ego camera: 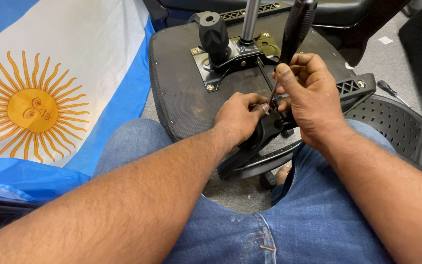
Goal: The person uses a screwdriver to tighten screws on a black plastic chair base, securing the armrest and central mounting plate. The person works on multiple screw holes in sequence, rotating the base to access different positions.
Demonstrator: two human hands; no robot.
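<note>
Your right hand is closed around a screwdriver with a ribbed black handle, its thin shaft angled down toward 7 o'clock. Your left hand pinches a small screw at the tip, over the upturned chair seat. The screw looks not yet seated; brass bolts already hold the metal plate at 12 o'clock.

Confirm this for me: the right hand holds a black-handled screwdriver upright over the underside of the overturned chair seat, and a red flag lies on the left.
Not quite: the flag is light blue and white with a yellow sun, not red, as the head view shows. The right hand does hold the black-handled screwdriver upright over the chair seat.
</note>
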